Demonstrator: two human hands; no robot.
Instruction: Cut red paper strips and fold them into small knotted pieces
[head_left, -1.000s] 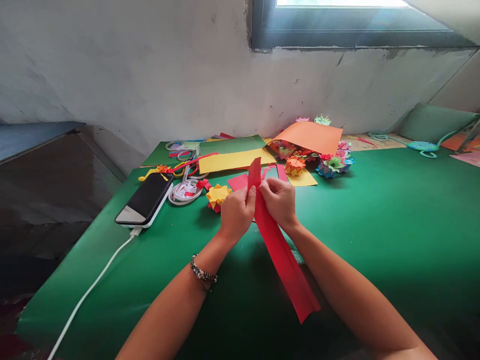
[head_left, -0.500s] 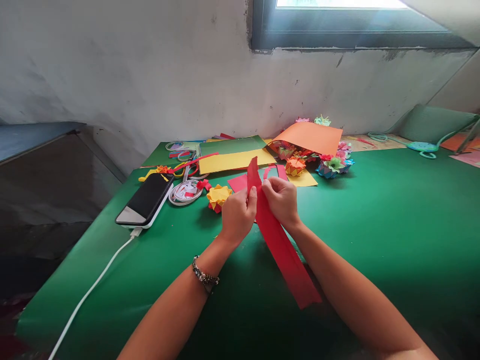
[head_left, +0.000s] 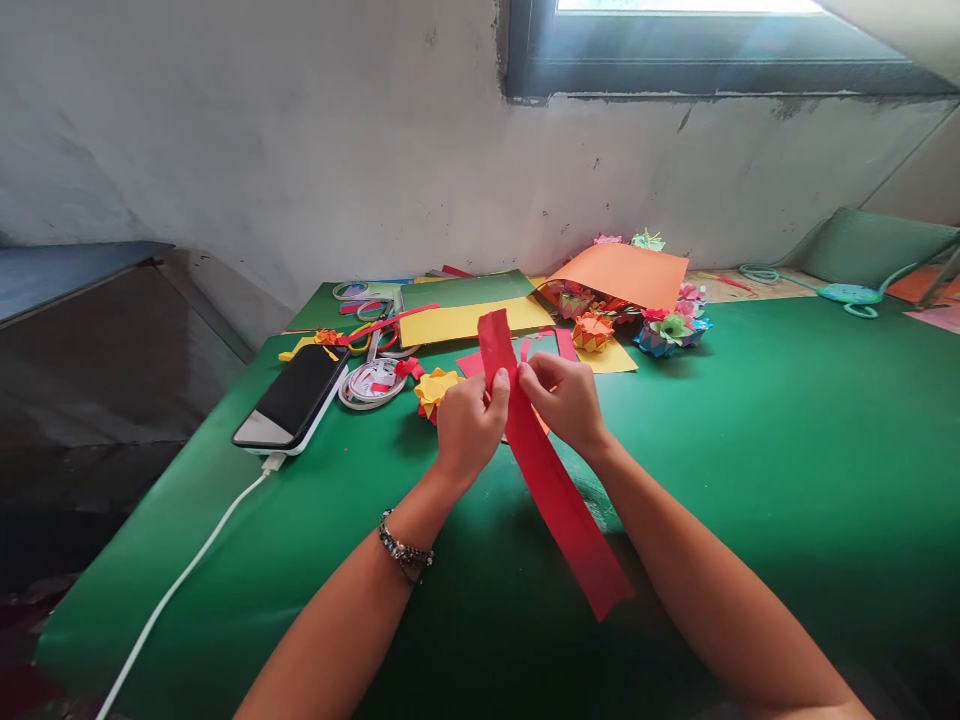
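The green table (head_left: 787, 430) is seen under a long red paper strip (head_left: 550, 480), held aslant here, short end up past the grip, longer tail below. The strip's left edge is pinched by the left hand (head_left: 471, 425), thumb on top, fingers curled; its right edge is nipped by the right hand (head_left: 564, 398), thumb and forefinger pressed together. Left of the strip, a yellow flower (head_left: 435, 388) is partly hidden.

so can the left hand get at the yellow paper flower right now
Probably yes: the yellow paper flower lies just beside the left hand, nothing visible between, though that hand grips the red strip.
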